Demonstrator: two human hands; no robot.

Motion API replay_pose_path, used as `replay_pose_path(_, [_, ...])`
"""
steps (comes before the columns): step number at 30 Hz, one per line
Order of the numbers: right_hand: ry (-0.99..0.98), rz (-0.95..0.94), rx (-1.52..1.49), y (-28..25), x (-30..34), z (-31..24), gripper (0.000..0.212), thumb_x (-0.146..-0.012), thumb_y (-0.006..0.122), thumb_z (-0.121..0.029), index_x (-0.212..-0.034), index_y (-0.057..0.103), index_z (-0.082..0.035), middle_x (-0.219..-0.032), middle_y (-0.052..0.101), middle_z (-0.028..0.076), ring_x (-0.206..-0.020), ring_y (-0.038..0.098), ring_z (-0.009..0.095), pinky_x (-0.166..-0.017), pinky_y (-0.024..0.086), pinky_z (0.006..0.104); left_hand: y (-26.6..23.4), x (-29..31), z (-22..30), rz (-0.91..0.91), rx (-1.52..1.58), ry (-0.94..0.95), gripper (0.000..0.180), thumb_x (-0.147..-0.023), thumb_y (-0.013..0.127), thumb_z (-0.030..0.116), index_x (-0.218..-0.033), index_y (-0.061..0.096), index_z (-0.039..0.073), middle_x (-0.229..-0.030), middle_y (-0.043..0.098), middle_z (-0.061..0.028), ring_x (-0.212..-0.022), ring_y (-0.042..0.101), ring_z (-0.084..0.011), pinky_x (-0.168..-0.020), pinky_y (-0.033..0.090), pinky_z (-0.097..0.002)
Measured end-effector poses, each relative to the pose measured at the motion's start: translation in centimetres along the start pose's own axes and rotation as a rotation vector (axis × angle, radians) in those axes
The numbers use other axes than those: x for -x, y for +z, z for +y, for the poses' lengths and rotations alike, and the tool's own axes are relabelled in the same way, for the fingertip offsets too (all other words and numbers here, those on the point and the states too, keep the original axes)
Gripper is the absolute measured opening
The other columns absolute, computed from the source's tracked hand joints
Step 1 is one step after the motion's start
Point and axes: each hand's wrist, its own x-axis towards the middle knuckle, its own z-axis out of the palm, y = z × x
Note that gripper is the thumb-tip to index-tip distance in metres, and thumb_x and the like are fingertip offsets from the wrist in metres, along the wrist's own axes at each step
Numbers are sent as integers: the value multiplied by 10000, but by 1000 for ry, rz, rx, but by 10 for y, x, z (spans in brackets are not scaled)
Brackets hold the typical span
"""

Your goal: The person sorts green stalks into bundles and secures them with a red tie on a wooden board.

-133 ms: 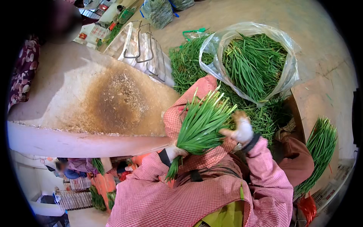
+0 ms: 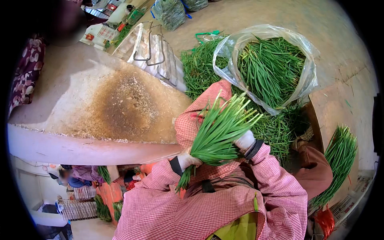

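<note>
My left hand [image 2: 188, 161], in a white glove, is closed around the leafy lower part of a bunch of garlic chives [image 2: 218, 138]. Leaf tips hang out below that fist, while the pale cut ends fan up and to the right. On the bunch's right side my gloved right hand [image 2: 245, 141] grips the stalks, its fingers mostly hidden behind the leaves. Just beyond my hands, a clear plastic bag [image 2: 313, 74] stands wide at the top, filled with more garlic chives [image 2: 272, 66]. Loose green leaves [image 2: 276, 130] lie heaped around the bag's base.
A pale slab with a brown stain [image 2: 130, 102] spans the left, beside a white crate with metal handles [image 2: 160, 60]. Another chive bundle [image 2: 340, 156] lies at the far right. Filled bags [image 2: 170, 14] stand at the back. Part of another person's patterned clothing [image 2: 26, 76] shows far left.
My right hand, apart from the bunch with fingers spread a moment ago, has moved in against its right side. The stalk ends have shifted slightly to the right.
</note>
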Motion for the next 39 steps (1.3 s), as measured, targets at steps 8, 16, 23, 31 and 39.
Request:
replay_pose_path(8, [121,211,-1029,-107,2,-80,113,-817,475,-157,-833,513,-52,-448,274,-73,-358,237,49,-385,263,200,-35,5,28,-208,200,-101,238,-763,472,3,-998,503,-16,-817,572,-121,-653,544,-175,-548,433,-285])
replay_pose_path(16, [372,690,1702,-145,62,-26,684,-700,591,-409,-1195,351,-3,-1060,486,247,-924,512,325,-819,398,363,23,5,97,-168,26,-209,124,-734,461,37,-837,510,-10,-548,400,-3,-461,345,-98,-469,313,-216])
replay_pose_path(23, [519,-440,-648,3,62,-2,701,-742,497,-522,-1222,327,-41,-1189,417,158,-1018,466,318,-794,416,449,37,-4,116,-47,-8,-141,239,-687,519,-25,-925,522,-13,-602,501,-48,-498,471,-117,-469,398,-223])
replay_pose_path(31, [177,-138,-1557,-2,0,-20,685,-782,315,-595,-1237,302,-83,-1211,386,173,-1063,426,334,-873,379,458,66,38,54,172,-1427,692,477,-698,512,33,-1160,394,50,-994,539,-83,-675,567,-217,-602,466,-317])
replay_pose_path(39, [247,-136,-1366,8,-3,-5,635,-801,306,-568,-1196,353,-73,-1141,440,157,-997,465,312,-837,405,449,88,52,-25,300,-1906,414,768,-604,596,153,-1263,229,11,-1165,408,-168,-891,514,-325,-742,425,-369])
